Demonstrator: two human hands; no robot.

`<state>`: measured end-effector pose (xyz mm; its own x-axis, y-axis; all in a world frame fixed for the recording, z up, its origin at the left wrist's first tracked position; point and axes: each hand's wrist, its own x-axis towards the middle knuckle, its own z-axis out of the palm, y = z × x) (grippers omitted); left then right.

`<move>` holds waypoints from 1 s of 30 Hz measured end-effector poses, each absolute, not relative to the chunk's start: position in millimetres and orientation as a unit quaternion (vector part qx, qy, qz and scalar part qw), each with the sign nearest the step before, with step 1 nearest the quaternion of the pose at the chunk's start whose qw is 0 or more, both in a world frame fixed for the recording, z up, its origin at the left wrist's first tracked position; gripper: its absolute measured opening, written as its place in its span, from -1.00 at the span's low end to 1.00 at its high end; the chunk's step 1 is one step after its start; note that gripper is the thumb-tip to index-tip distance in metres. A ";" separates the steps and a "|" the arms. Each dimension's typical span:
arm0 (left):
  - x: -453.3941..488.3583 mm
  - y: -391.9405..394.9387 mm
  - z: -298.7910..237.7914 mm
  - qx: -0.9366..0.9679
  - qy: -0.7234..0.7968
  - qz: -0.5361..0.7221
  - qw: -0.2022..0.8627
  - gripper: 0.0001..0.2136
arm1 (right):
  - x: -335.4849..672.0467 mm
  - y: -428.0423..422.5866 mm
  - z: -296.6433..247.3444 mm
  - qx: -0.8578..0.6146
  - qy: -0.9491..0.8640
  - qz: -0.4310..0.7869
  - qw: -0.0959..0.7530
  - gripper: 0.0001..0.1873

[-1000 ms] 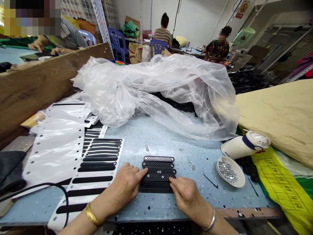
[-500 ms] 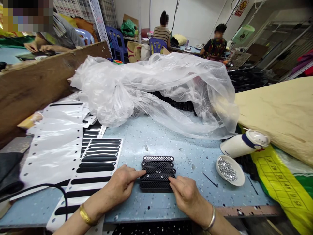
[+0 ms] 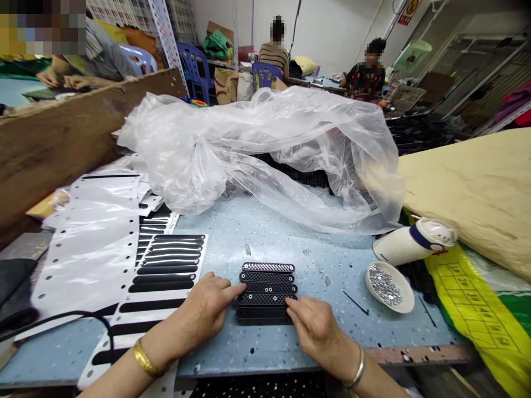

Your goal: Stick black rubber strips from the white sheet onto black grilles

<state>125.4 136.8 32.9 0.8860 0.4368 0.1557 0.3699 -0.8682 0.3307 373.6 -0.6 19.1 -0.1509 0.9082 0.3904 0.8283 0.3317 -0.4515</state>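
Observation:
Several black strips (image 3: 261, 314) with a crosshatched surface lie stacked in rows in front of me. Small silver rings (image 3: 268, 289) sit on them, some near the ends and some towards the middle. My left hand (image 3: 207, 304) reaches in from the left, index finger stretched out and its tip on the left end of the third strip from the back. Its other fingers are curled, with nothing visible in them. At the right end of the fourth strip, my right hand (image 3: 315, 326) has its thumb and index finger close together; whatever lies between them is hidden.
A white bowl (image 3: 409, 303) of silver rings stands at right, near a white bottle (image 3: 398, 246). White sheets with black strips (image 3: 145, 305) lie at left. Clear plastic sheeting (image 3: 265, 127) is heaped behind; a wooden board (image 3: 83, 121) borders the left. Other people sit farther back.
Both hands stay at the strips in nearly the same pose. The left fingertip has shifted very slightly, and the whole view has moved a little.

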 end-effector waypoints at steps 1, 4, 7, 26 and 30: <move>126.7 136.0 34.8 0.956 0.212 0.128 0.156 -0.48 | 373.3 -0.7 19.9 -0.572 -0.756 0.060 0.312 -0.72; 128.7 129.3 38.3 0.952 0.203 0.157 0.164 -0.53 | 372.5 -2.0 22.5 -0.565 -0.766 0.044 0.303 -0.70; 127.8 118.0 37.0 0.959 0.196 0.140 0.149 -0.47 | 371.6 -3.8 24.9 -0.560 -0.785 0.049 0.261 -0.66; 123.7 108.0 21.8 0.977 0.182 0.077 0.075 -0.35 | 390.2 -15.0 35.0 -0.569 -0.815 0.019 0.103 -0.62; 121.4 108.7 16.5 0.974 0.185 0.102 0.083 -0.33 | 392.7 -16.9 34.7 -0.571 -0.815 0.012 0.099 -0.63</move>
